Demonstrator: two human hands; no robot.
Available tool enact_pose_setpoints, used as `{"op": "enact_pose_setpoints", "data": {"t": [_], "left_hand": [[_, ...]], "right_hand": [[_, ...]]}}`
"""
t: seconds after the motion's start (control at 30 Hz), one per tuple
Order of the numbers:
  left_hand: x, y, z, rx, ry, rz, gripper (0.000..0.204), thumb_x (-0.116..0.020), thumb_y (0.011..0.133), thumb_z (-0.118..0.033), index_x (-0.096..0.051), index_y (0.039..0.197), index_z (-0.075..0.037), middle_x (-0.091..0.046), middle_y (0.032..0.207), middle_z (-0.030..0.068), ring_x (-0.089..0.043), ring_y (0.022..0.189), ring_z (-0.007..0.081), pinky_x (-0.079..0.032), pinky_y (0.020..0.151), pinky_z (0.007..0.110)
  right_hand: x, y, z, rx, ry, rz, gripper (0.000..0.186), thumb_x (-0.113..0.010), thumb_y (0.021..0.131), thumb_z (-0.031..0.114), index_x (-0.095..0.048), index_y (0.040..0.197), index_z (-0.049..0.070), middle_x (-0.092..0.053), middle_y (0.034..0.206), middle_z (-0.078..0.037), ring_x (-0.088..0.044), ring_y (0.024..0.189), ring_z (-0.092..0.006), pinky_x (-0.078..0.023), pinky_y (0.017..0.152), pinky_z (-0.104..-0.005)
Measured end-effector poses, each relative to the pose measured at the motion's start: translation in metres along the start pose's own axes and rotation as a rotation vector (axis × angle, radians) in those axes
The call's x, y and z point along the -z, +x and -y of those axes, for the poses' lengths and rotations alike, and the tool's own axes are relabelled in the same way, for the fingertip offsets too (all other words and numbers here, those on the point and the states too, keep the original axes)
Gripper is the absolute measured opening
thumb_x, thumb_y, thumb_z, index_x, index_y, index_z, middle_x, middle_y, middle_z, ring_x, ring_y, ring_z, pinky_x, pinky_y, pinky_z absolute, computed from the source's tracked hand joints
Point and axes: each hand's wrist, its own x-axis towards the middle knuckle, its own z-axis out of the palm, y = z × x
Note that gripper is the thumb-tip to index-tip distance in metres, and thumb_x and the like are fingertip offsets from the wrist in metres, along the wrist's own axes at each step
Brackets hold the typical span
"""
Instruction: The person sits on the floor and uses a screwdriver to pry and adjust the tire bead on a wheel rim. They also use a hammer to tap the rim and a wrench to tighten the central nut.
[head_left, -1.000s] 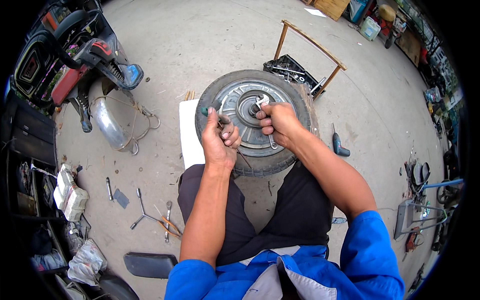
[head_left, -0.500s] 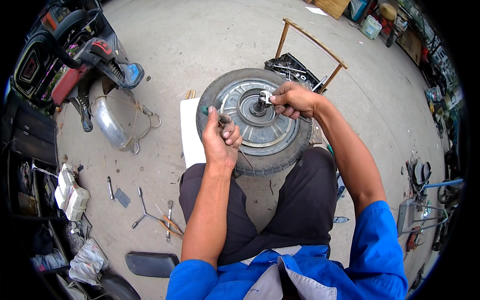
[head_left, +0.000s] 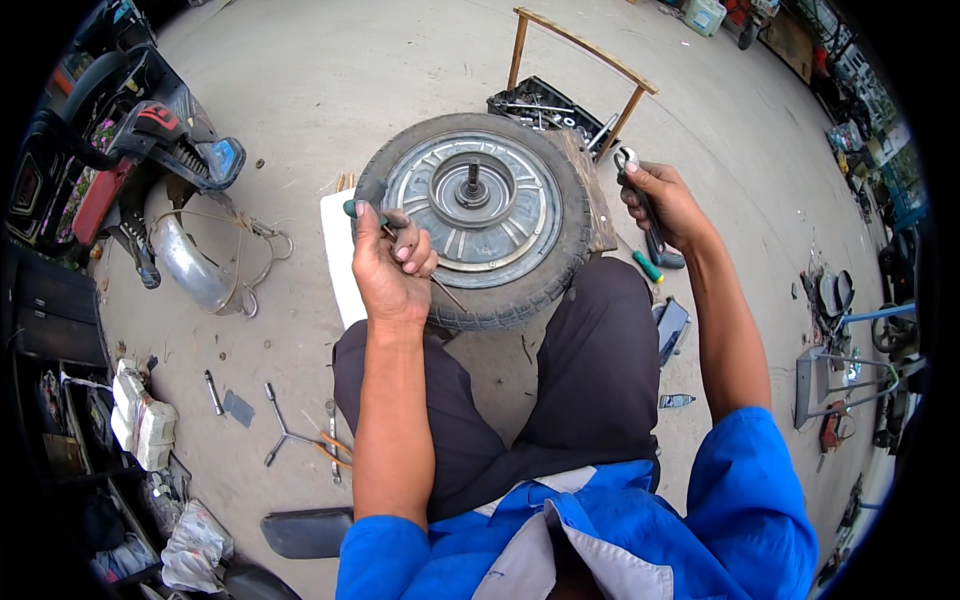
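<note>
A wheel with a black tyre (head_left: 385, 170) and a grey metal hub (head_left: 535, 215) lies flat before my knees, its axle (head_left: 473, 180) standing up from the centre. My left hand (head_left: 393, 262), above the near left part of the tyre, is closed round a screwdriver (head_left: 447, 294); the green handle shows by the thumb and the thin shaft slants down over the tyre. To the right of the wheel, my right hand (head_left: 668, 205) grips a wrench (head_left: 625, 160) with a silver jaw head and a dark handle, clear of the axle.
Beyond the wheel stands a black toolbox (head_left: 540, 98) with a wooden handle frame (head_left: 590, 47). A green-handled tool (head_left: 648, 266) lies on the floor at right. At left are a Y-shaped socket wrench (head_left: 284, 430), orange-handled pliers (head_left: 335, 450) and a silver mudguard (head_left: 183, 255).
My right hand has lifted the wrench off the axle and moved it right, away from the hub. My left hand still holds the screwdriver. The whole view has shifted slightly.
</note>
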Motion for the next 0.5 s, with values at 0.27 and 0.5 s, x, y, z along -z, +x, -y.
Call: {"op": "enact_pose_setpoints", "data": {"t": [0.27, 0.5], "left_hand": [[-0.003, -0.009, -0.021, -0.187, 0.179, 0.177, 0.048, -0.049, 0.105, -0.048, -0.064, 0.1, -0.002, -0.038, 0.07, -0.0007, -0.031, 0.056, 0.0084, -0.022, 0.05, 0.023], [0.009, 0.008, -0.044, -0.277, 0.482, 0.134, 0.035, -0.053, 0.106, -0.036, -0.061, 0.1, -0.003, -0.037, 0.069, -0.0026, -0.03, 0.057, 0.0067, -0.022, 0.05, 0.023]], "right_hand": [[0.088, -0.132, -0.17, -0.384, -0.399, -0.288, 0.038, -0.077, 0.088, 0.036, -0.062, 0.086, 0.001, -0.058, 0.07, -0.004, -0.054, 0.058, -0.0123, -0.044, 0.049, -0.0309], [0.118, -0.249, -0.331, -0.742, -0.747, -0.306, 0.048, -0.079, 0.077, 0.04, -0.068, 0.087, -0.006, -0.071, 0.086, -0.026, -0.072, 0.085, -0.0377, -0.055, 0.076, -0.0459]]}}
